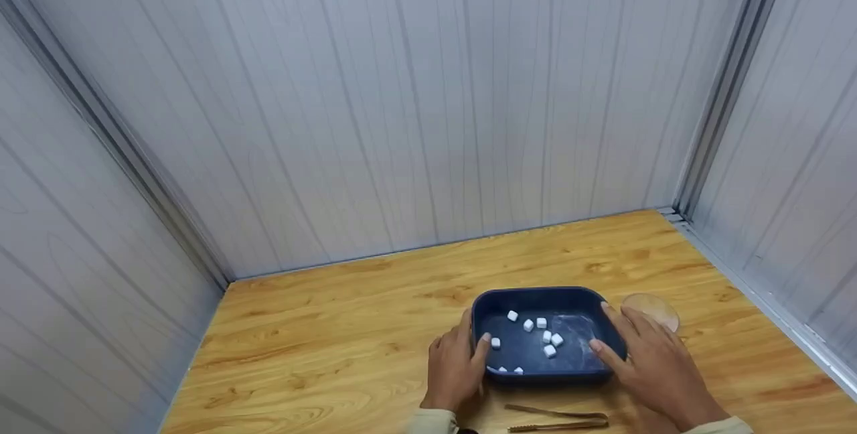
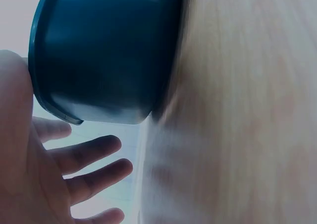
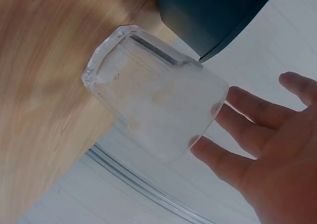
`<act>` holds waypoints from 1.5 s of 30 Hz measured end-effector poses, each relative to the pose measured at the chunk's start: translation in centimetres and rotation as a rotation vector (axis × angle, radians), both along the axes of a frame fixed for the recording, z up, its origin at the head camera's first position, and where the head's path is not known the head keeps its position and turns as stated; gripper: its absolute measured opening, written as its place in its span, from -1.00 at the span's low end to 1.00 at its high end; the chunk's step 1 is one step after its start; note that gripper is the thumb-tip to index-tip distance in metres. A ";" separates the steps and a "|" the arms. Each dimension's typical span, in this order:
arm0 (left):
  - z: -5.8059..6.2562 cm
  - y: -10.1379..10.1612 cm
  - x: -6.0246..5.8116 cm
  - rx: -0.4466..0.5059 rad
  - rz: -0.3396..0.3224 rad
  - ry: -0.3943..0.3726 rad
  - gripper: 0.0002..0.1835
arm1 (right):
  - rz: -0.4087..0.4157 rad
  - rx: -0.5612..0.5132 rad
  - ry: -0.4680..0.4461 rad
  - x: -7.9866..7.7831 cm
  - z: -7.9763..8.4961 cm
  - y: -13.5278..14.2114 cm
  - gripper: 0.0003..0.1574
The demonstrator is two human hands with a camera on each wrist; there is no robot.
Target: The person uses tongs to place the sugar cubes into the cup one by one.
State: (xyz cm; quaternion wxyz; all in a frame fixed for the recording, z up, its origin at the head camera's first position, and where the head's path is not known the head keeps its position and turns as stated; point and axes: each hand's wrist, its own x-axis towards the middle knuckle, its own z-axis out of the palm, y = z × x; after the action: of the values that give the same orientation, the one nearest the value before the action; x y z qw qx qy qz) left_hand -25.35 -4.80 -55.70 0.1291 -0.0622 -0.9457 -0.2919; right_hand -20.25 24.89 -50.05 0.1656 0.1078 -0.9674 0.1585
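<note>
A dark blue rectangular tray (image 1: 576,375) stands on the wooden table, holding several small white cubes (image 1: 550,351). At its left end is my left hand (image 1: 455,364), its thumb over the rim and its fingers outside. The left wrist view shows those fingers (image 2: 91,179) spread and nearly straight beside the tray wall (image 2: 106,55). My right hand (image 1: 659,360) lies at the tray's right end, thumb extended over the inside. In the right wrist view, its loosely extended fingertips (image 3: 205,149) meet the rim of a clear glass (image 3: 158,95); contact is uncertain.
Metal tongs (image 1: 559,422) lie on the table in front of the tray, toward me. The glass stands just right of the tray, partly behind my right hand. Pale panelled walls (image 1: 402,99) border the wooden table (image 1: 301,347) at the back and both sides.
</note>
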 end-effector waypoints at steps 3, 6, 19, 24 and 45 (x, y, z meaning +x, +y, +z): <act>0.0 0.0 0.0 -0.004 -0.008 0.023 -0.38 | 0.003 -0.016 0.024 0.3 0.1 -0.1 -0.16; 0.0 0.1 0.1 -0.005 -0.013 0.039 -0.40 | 0.005 -0.028 0.055 0.6 0.1 -0.2 -0.17; -0.1 0.0 0.1 0.006 -0.024 0.058 -0.40 | -0.002 -0.075 0.021 2.1 0.1 -0.3 -0.21; 0.0 -0.1 0.1 0.015 -0.033 0.046 -0.39 | 0.017 -0.070 0.061 2.6 0.0 -0.6 -0.23; 0.0 -0.3 0.1 0.039 -0.055 0.042 -0.40 | -0.007 -0.116 0.019 3.4 -0.5 -1.4 -0.49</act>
State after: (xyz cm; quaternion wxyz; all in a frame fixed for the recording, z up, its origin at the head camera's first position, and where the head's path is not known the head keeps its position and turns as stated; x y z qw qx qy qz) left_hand -25.22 -5.05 -55.71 0.1418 -0.0919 -0.9348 -0.3124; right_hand -16.83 23.52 -50.58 0.1815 0.0961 -0.9553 0.2128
